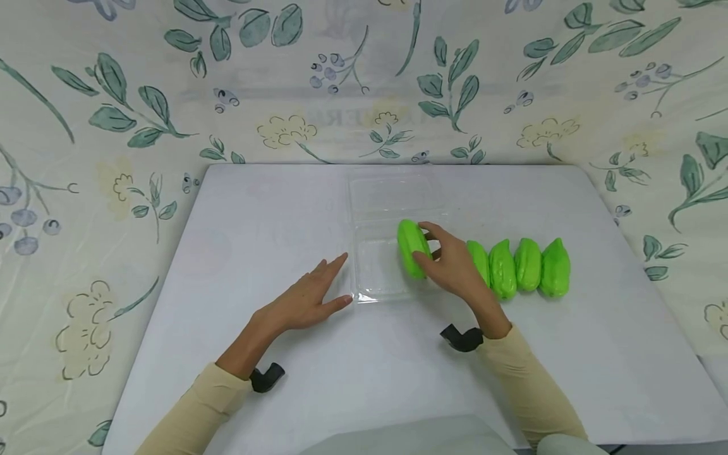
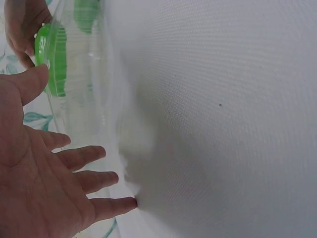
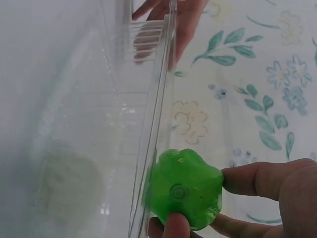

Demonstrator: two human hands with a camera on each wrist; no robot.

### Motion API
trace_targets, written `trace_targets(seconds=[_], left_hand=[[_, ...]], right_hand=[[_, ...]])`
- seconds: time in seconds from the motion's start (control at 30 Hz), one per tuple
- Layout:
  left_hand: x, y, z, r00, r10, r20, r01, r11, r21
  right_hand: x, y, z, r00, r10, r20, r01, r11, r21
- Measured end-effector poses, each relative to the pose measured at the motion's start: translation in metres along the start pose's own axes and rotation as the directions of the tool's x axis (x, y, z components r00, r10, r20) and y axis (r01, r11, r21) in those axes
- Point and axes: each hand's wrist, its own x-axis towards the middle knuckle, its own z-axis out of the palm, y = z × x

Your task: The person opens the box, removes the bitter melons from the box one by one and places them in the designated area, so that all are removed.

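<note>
My right hand (image 1: 455, 262) grips a bright green, ribbed, oblong toy fruit (image 1: 412, 248) between thumb and fingers. It overlaps the right part of a clear plastic clamshell box (image 1: 370, 268) in the head view. From the right wrist, the lobed end of the green fruit (image 3: 185, 183) shows close to the box's rim (image 3: 157, 99). My left hand (image 1: 304, 300) holds nothing; its fingers are spread and straight, with the fingertips right by the box's left side. In the left wrist view the palm of the left hand (image 2: 42, 178) faces the clear wall.
Several more green fruits (image 1: 527, 264) stand in a row right of the box, the nearest partly hidden by my right hand. The box's clear lid (image 1: 392, 193) lies folded back behind it. A white table (image 1: 256, 221) is under everything, with floral cloth (image 1: 364, 101) behind and beside it.
</note>
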Motion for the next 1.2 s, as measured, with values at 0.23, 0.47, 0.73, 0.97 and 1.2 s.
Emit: trace_targets(seconds=[0.23, 0.47, 0.73, 0.97, 1.2], left_hand=[[0.000, -0.001, 0.000, 1.000, 0.008, -0.002, -0.008, 1.000, -0.001], [0.001, -0.001, -0.001, 1.000, 0.005, 0.000, -0.005, 1.000, 0.009], [0.001, 0.000, -0.003, 1.000, 0.000, 0.004, 0.000, 1.000, 0.002], [0.001, -0.001, -0.003, 1.000, -0.002, 0.004, 0.002, 1.000, 0.004], [0.001, -0.001, -0.004, 1.000, 0.003, 0.003, -0.003, 1.000, 0.001]], right_hand=[[-0.002, 0.004, -0.008, 0.999, 0.025, -0.023, -0.025, 1.000, -0.018], [-0.001, 0.007, -0.015, 0.998, 0.024, -0.059, -0.025, 1.000, -0.019], [0.000, 0.011, -0.025, 0.996, 0.022, -0.088, -0.024, 1.000, -0.014], [-0.001, 0.013, -0.032, 0.993, 0.064, -0.103, -0.067, 0.998, -0.023], [-0.002, 0.013, -0.037, 0.990, 0.089, -0.111, -0.092, 0.996, -0.019]])
